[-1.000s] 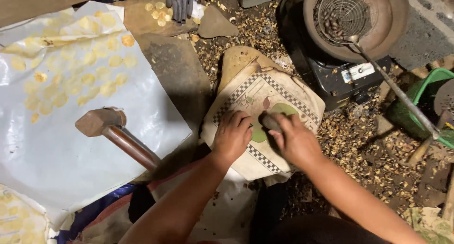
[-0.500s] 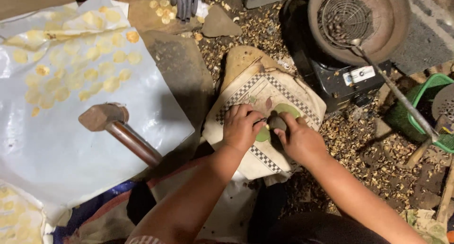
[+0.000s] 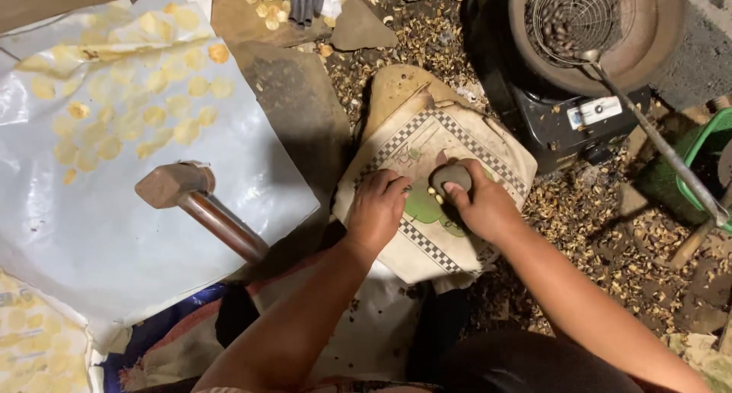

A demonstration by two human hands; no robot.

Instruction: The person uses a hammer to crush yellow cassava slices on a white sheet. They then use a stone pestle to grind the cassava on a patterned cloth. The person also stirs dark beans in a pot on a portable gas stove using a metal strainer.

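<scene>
While right hand (image 3: 484,206) grips grey stone (image 3: 451,176) over checkered cloth (image 3: 435,145), left hand (image 3: 377,210) presses knuckles curled just beside; stone likely bruises fingers if it slips.

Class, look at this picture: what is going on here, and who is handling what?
A person kneels over a cream cloth with a checkered border. The right hand grips a small grey rounded stone pressed onto the cloth; the left hand rests beside it. A wooden-handled mallet lies on a white plastic sheet dotted with thin yellow discs. Husks litter the ground.
</scene>
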